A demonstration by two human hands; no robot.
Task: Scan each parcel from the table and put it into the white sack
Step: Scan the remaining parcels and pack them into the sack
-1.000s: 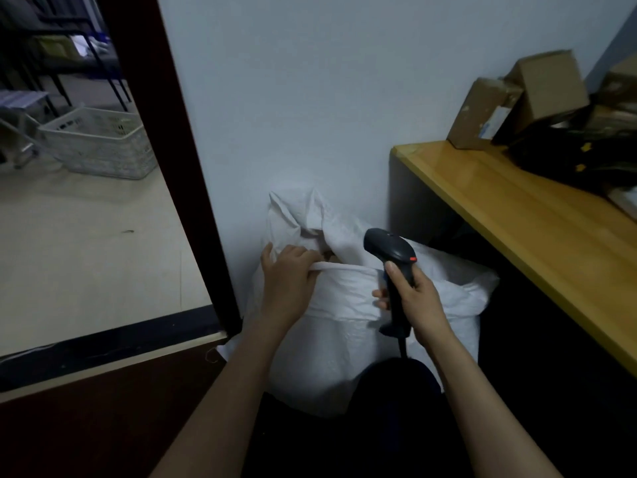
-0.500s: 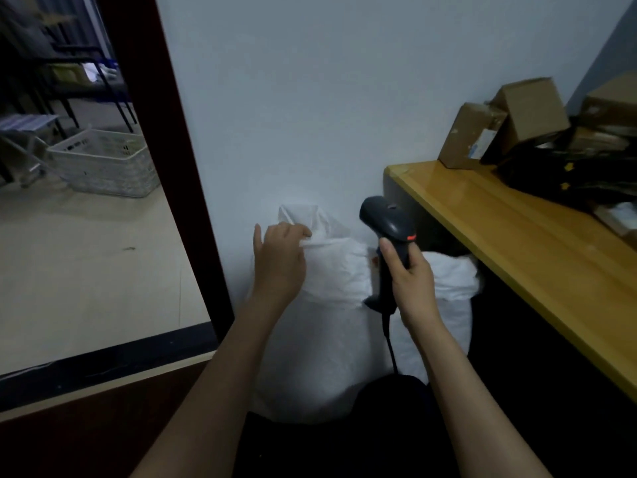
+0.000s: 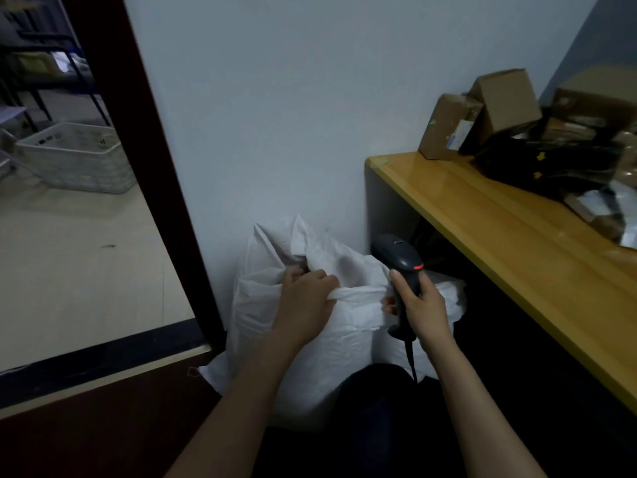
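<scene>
White sack (image 3: 348, 343): on floor against wall, beside table (image 3: 517, 236); my left hand (image 3: 303, 305) grips its rim. Scanner (image 3: 401, 270): clasped in my right hand (image 3: 422, 307). Parcels (image 3: 482, 112): piled on table's far end.

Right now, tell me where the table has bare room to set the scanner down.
The table is bare along its front edge, from the corner above the white sack back to the cardboard boxes and black bags. Its far right part is crowded with that pile. The right hand holds the scanner.
</scene>
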